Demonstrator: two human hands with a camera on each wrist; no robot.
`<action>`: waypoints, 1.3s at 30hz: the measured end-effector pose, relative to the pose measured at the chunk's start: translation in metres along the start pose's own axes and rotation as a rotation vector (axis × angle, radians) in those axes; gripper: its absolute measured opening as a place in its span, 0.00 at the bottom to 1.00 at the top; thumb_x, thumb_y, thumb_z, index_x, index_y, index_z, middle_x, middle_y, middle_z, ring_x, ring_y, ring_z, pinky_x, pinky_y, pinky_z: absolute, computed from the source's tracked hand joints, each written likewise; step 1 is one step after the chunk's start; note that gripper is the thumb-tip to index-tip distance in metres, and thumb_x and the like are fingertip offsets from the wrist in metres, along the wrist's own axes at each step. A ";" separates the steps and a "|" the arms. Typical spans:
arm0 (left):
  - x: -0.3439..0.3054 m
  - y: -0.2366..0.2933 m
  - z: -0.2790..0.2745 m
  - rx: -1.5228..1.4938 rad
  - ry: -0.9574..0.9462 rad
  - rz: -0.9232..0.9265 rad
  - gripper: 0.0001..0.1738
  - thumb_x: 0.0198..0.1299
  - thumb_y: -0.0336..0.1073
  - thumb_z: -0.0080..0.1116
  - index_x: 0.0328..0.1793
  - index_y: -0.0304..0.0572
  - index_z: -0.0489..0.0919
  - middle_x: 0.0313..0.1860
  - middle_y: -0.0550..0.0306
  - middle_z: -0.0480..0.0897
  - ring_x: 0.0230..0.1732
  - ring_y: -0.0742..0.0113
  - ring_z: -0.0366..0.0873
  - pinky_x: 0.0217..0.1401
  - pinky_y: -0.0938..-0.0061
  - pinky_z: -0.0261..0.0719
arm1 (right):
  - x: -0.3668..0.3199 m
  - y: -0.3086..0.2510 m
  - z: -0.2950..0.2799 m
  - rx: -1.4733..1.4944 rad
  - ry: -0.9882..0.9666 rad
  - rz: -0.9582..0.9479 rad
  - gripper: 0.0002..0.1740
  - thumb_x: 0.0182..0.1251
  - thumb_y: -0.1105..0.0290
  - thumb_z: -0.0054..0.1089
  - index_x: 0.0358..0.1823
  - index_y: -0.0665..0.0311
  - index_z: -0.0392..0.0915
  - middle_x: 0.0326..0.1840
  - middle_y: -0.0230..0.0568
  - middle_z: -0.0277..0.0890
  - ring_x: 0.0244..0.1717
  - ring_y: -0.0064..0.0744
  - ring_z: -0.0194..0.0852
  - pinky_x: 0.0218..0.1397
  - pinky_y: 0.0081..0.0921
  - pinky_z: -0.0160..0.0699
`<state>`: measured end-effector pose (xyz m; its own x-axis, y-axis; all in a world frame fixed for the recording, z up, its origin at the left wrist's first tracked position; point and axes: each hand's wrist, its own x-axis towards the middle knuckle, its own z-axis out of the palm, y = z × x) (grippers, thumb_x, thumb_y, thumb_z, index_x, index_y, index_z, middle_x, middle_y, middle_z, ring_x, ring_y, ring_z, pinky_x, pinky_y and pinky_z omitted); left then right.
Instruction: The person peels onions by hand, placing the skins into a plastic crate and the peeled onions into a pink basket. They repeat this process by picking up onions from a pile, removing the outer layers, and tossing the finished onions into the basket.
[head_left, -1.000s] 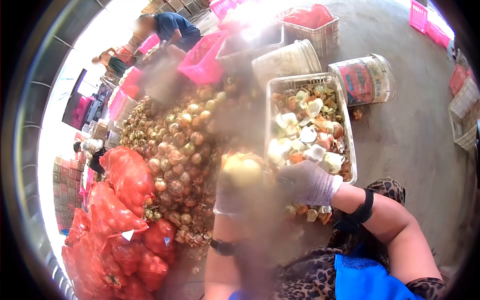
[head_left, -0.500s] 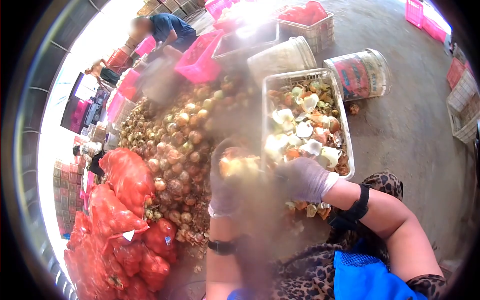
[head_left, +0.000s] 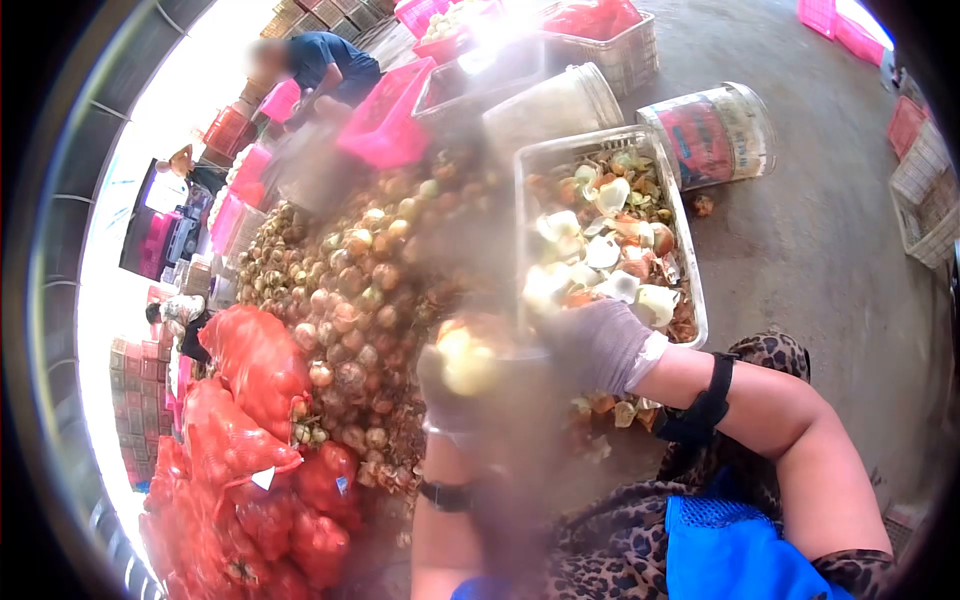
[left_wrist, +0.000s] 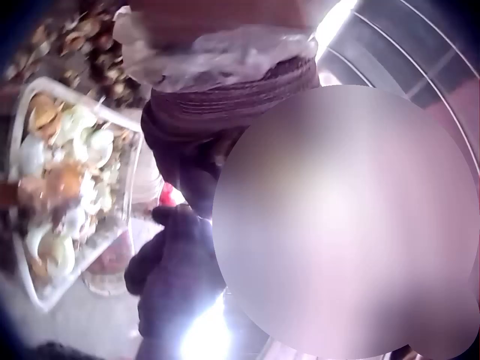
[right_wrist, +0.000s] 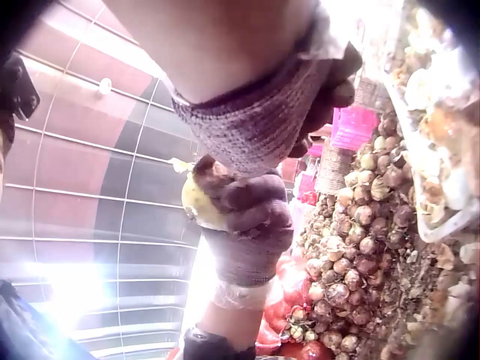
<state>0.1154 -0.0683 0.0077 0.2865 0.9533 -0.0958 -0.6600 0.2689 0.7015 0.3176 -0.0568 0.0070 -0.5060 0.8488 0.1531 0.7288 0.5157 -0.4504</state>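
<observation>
My gloved left hand (head_left: 450,385) grips a pale yellow onion (head_left: 468,358), its fingers wrapped round it in the right wrist view, where the onion (right_wrist: 201,202) shows at the hand's side. Close on the right is my gloved right hand (head_left: 600,345), fingers curled (right_wrist: 337,90); I cannot tell what it holds. A brown smear across the head view hides the space between the hands. In the left wrist view, both gloves nearly meet beside a large blurred disc. Under and beyond my right hand stands a white crate (head_left: 690,250) of onion skins and peeled layers (head_left: 605,252).
A large heap of onions (head_left: 350,300) lies ahead to the left, with red mesh sacks (head_left: 240,440) nearer me. Beyond the crate lie a white bucket (head_left: 560,110) and a printed bucket (head_left: 710,135). Pink crates (head_left: 390,115) and a bending person (head_left: 330,65) are farther back.
The onion in my left hand has turned, showing more of its pale side. My right hand has shifted slightly up and left. The background has drifted a little with my head.
</observation>
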 end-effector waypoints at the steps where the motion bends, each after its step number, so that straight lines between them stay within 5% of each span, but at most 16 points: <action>1: -0.004 -0.007 -0.007 -0.133 0.056 -0.049 0.50 0.47 0.62 0.68 0.68 0.36 0.64 0.44 0.51 0.78 0.41 0.63 0.78 0.44 0.68 0.82 | -0.001 -0.005 -0.004 0.020 -0.004 0.025 0.12 0.50 0.60 0.64 0.27 0.61 0.80 0.20 0.42 0.79 0.23 0.45 0.82 0.25 0.37 0.80; 6: -0.005 -0.013 0.004 0.016 0.103 0.111 0.50 0.46 0.59 0.71 0.68 0.34 0.64 0.46 0.52 0.77 0.46 0.62 0.77 0.52 0.67 0.81 | -0.005 -0.002 -0.015 -0.020 -0.129 0.071 0.13 0.50 0.60 0.64 0.31 0.61 0.82 0.24 0.44 0.81 0.27 0.46 0.84 0.31 0.37 0.82; 10: -0.004 -0.009 0.034 0.420 0.187 0.231 0.49 0.42 0.49 0.74 0.67 0.32 0.65 0.46 0.52 0.78 0.49 0.59 0.79 0.54 0.64 0.82 | -0.002 0.012 0.015 -0.069 -0.273 -0.023 0.32 0.58 0.61 0.57 0.64 0.65 0.66 0.25 0.47 0.81 0.27 0.50 0.82 0.27 0.45 0.78; 13: -0.002 -0.010 0.033 0.383 0.114 0.230 0.49 0.41 0.49 0.74 0.67 0.32 0.65 0.46 0.52 0.78 0.49 0.59 0.79 0.54 0.65 0.83 | -0.007 0.010 0.012 -0.008 -0.344 -0.216 0.15 0.54 0.58 0.62 0.40 0.56 0.85 0.38 0.47 0.83 0.41 0.46 0.84 0.44 0.36 0.82; 16: 0.003 -0.009 0.032 0.366 0.054 0.170 0.51 0.43 0.55 0.73 0.69 0.34 0.64 0.50 0.50 0.78 0.50 0.59 0.79 0.53 0.64 0.83 | -0.002 -0.005 0.004 -0.067 -0.334 -0.294 0.20 0.62 0.62 0.54 0.54 0.59 0.79 0.39 0.44 0.83 0.40 0.39 0.84 0.44 0.35 0.82; 19: 0.005 -0.007 0.014 0.275 0.053 0.029 0.51 0.47 0.61 0.69 0.71 0.38 0.63 0.55 0.51 0.76 0.52 0.60 0.78 0.52 0.63 0.83 | -0.008 -0.007 -0.038 0.198 -0.566 0.053 0.20 0.64 0.66 0.54 0.58 0.58 0.77 0.46 0.44 0.82 0.46 0.32 0.83 0.49 0.29 0.81; 21: 0.005 -0.011 0.022 0.163 0.069 -0.034 0.51 0.48 0.63 0.67 0.72 0.40 0.63 0.57 0.51 0.75 0.53 0.59 0.77 0.52 0.64 0.83 | -0.010 0.003 -0.018 0.403 -0.076 0.052 0.17 0.63 0.60 0.57 0.48 0.59 0.80 0.41 0.49 0.81 0.43 0.44 0.82 0.47 0.37 0.80; 24: 0.003 -0.019 0.025 0.270 -0.067 -0.069 0.51 0.52 0.65 0.63 0.75 0.42 0.60 0.57 0.51 0.76 0.53 0.57 0.78 0.50 0.62 0.84 | -0.005 0.015 0.008 0.632 0.266 0.026 0.16 0.61 0.59 0.58 0.44 0.62 0.80 0.37 0.54 0.80 0.39 0.52 0.81 0.43 0.44 0.78; 27: 0.004 -0.028 0.024 0.310 -0.093 -0.083 0.56 0.50 0.71 0.60 0.76 0.41 0.58 0.60 0.50 0.75 0.56 0.56 0.77 0.50 0.59 0.84 | 0.011 0.020 0.009 0.613 0.266 -0.012 0.13 0.59 0.64 0.61 0.39 0.65 0.78 0.31 0.51 0.78 0.32 0.45 0.80 0.36 0.39 0.76; 28: 0.004 -0.026 0.024 0.267 -0.093 -0.113 0.57 0.49 0.73 0.59 0.75 0.41 0.58 0.61 0.50 0.74 0.57 0.56 0.77 0.51 0.59 0.83 | 0.008 0.025 0.000 0.375 0.239 -0.055 0.12 0.58 0.65 0.61 0.38 0.66 0.78 0.29 0.49 0.77 0.31 0.42 0.79 0.35 0.37 0.76; 30: 0.006 -0.018 0.023 0.311 -0.055 -0.170 0.58 0.48 0.79 0.55 0.74 0.42 0.61 0.64 0.49 0.72 0.60 0.55 0.76 0.54 0.59 0.82 | 0.005 0.020 -0.020 0.545 0.174 0.090 0.10 0.56 0.67 0.61 0.36 0.66 0.79 0.27 0.43 0.76 0.28 0.34 0.76 0.32 0.31 0.74; 32: 0.015 -0.031 -0.002 -0.637 0.085 -0.388 0.55 0.48 0.79 0.54 0.71 0.44 0.64 0.62 0.50 0.74 0.57 0.55 0.77 0.54 0.61 0.82 | 0.005 0.013 -0.029 0.654 0.162 0.236 0.09 0.55 0.69 0.62 0.34 0.66 0.79 0.26 0.40 0.75 0.27 0.30 0.75 0.31 0.28 0.73; 34: 0.015 -0.042 -0.009 -0.021 0.046 -0.261 0.52 0.47 0.78 0.56 0.67 0.45 0.67 0.57 0.51 0.75 0.52 0.56 0.78 0.52 0.62 0.83 | 0.004 0.006 -0.022 0.913 0.142 0.388 0.09 0.53 0.68 0.63 0.32 0.65 0.80 0.26 0.41 0.76 0.29 0.31 0.76 0.32 0.30 0.74; 36: 0.011 -0.045 -0.009 0.030 0.082 -0.205 0.51 0.47 0.76 0.57 0.66 0.44 0.68 0.54 0.52 0.76 0.50 0.56 0.78 0.51 0.63 0.83 | 0.007 0.022 0.000 0.354 0.293 0.057 0.08 0.52 0.68 0.63 0.32 0.63 0.80 0.27 0.41 0.78 0.30 0.31 0.77 0.33 0.31 0.76; 38: 0.005 -0.037 0.017 0.006 0.125 -0.125 0.50 0.48 0.75 0.58 0.66 0.45 0.68 0.51 0.51 0.77 0.47 0.58 0.78 0.49 0.64 0.84 | 0.023 0.075 0.043 0.360 0.389 -0.170 0.10 0.55 0.65 0.62 0.34 0.64 0.79 0.27 0.41 0.79 0.24 0.30 0.77 0.24 0.26 0.73; 39: 0.005 -0.032 0.018 -0.029 0.081 -0.133 0.50 0.47 0.75 0.59 0.67 0.45 0.68 0.51 0.51 0.78 0.47 0.58 0.79 0.48 0.64 0.84 | 0.025 0.098 0.042 0.513 0.333 -0.071 0.13 0.58 0.62 0.61 0.37 0.65 0.78 0.27 0.41 0.79 0.21 0.29 0.76 0.20 0.24 0.71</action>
<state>0.1500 -0.0749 -0.0025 0.3167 0.9166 -0.2438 -0.6400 0.3962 0.6583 0.3569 0.0104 -0.0699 -0.3131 0.8481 0.4274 0.3418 0.5205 -0.7825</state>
